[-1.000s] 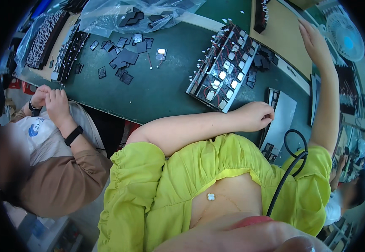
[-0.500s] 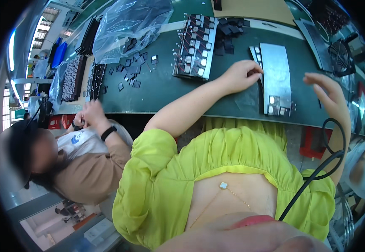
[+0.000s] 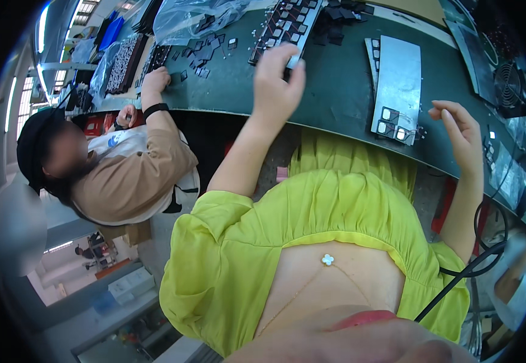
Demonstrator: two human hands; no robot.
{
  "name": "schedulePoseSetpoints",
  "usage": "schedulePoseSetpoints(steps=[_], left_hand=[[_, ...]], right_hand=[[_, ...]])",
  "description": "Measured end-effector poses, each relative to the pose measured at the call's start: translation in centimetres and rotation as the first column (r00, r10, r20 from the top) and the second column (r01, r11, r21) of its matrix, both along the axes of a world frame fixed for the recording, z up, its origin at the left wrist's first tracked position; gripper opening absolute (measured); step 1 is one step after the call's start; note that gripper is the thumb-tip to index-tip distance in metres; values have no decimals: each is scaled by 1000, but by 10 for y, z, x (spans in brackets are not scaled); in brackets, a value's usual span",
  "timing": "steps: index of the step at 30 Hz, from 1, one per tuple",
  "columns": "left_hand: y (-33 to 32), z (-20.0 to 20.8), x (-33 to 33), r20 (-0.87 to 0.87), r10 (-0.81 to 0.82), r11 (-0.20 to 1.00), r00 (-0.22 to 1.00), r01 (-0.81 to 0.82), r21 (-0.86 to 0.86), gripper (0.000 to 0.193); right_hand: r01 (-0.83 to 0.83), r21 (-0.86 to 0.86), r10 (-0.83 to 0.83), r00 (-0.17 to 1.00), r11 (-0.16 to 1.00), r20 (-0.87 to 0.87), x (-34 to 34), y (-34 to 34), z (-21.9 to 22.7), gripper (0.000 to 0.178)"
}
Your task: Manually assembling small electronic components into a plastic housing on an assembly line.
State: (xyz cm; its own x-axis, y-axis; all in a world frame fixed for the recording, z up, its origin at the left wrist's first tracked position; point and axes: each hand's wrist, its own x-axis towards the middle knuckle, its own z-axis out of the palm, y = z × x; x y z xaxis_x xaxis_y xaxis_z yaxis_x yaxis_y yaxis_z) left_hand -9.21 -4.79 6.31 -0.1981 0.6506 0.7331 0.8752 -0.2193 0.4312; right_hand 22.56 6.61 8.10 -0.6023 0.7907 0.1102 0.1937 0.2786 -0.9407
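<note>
My left hand [image 3: 277, 85] is at the near end of a tray [image 3: 284, 27] set with rows of small square modules and red wires. Its thumb and forefinger stand apart, with nothing visible between them; whether the fingertips touch the tray is hard to tell. A silver metal plate [image 3: 398, 72] lies before me, a few square modules [image 3: 390, 124] with thin wires at its near end. Under its left side shows a second strip [image 3: 372, 57] carrying modules. To the right of the plate my right hand [image 3: 461, 130] hovers, fingers loosely bent and thumb apart, holding nothing visible.
Loose black squares [image 3: 205, 51] lie at left, and more black pieces [image 3: 335, 24] beyond the tray. Clear plastic bags [image 3: 199, 18] sit at the back left. A round fan [image 3: 510, 88] stands at right. A co-worker [image 3: 136, 163] sits at left. A black cable [image 3: 469, 275] hangs by my right arm.
My left hand has left the silver plate's left edge and moved left to the tray's near end. My right hand stays beside the plate. The view has shifted, and the co-worker has raised an arm to the table.
</note>
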Motion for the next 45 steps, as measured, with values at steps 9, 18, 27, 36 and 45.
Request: schedulePoseSetpoints(steps=[9,18,27,36,45], left_hand=[[-3,1,44,-45,-199,967,979,188,-173,25],[30,-31,89,80,-495,844,865,501,-190,24],[30,-28,103,343,-347,858,873,443,-261,23],[38,-17,92,746,-246,654,619,674,-343,20],[61,0,77,967,-109,669,230,736,-100,14]], right_hand=[[103,150,-114,991,983,67,-10,-36,-37,15],[108,578,-204,973,809,103,-36,-29,-42,15],[198,489,-109,973,850,-204,-53,-34,-28,5],[178,438,-154,984,881,-90,-51,-28,-36,4],[263,648,-374,927,715,37,-2,1,-26,25]])
